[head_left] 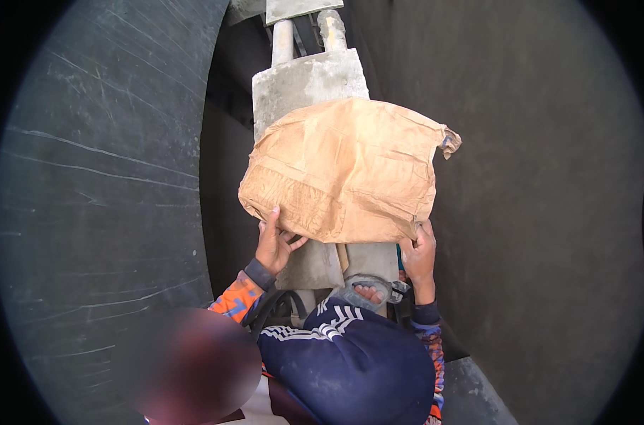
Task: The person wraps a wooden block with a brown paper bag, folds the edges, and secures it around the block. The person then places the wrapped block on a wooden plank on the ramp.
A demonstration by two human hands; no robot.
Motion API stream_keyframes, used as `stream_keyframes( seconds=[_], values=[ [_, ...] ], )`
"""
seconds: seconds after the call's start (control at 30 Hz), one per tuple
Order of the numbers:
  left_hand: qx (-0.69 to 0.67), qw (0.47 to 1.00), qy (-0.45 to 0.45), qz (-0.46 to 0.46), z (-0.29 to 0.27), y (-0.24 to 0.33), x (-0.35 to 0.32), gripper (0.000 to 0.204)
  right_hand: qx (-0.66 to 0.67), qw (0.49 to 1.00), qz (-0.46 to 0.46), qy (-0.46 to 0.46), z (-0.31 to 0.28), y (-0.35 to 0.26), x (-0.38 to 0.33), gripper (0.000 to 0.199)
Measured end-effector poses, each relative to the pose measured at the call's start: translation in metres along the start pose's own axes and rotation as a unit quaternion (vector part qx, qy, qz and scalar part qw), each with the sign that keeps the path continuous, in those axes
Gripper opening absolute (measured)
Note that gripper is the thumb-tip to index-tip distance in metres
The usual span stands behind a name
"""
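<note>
A large, creased brown paper sack (350, 170) spreads out in front of me over a grey plank. Near its lower left edge, my left hand (273, 244) has the thumb on top of the paper and the other fingers below the rim. My right hand (419, 251) pinches the lower right corner, fingers partly hidden by the paper. A crumpled, torn tip with a bit of blue sticks out at the upper right. I cannot see the underside of the sack or tell if anything is inside.
The grey, dusty plank (308, 85) runs away from me, with two pale round posts (283, 42) at its far end. To the left curves a scratched dark wall (102, 177); a dark surface (527, 198) lies right. My bent knee (350, 361) and sandaled foot (368, 292) are close below.
</note>
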State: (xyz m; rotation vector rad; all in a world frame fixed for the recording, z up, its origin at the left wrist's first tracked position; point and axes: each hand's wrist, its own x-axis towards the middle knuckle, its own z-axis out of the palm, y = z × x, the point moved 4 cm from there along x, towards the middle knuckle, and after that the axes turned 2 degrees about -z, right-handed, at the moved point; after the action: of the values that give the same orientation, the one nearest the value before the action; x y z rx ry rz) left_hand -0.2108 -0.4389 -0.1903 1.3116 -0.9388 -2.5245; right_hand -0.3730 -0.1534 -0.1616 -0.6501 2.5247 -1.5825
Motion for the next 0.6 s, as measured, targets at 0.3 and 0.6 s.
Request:
stream_keyframes(
  seconds=[0.3,0.6],
  values=[
    [-0.090,0.987,-0.128,0.035,0.007,0.040,0.022,0.055,0.235,0.968,0.072,0.049,-0.003,0.041,-0.022,0.028],
    [-0.001,0.940,-0.342,0.021,0.008,0.071,0.019,0.060,0.276,0.892,0.359,0.016,-0.012,0.044,-0.031,0.036]
  ],
)
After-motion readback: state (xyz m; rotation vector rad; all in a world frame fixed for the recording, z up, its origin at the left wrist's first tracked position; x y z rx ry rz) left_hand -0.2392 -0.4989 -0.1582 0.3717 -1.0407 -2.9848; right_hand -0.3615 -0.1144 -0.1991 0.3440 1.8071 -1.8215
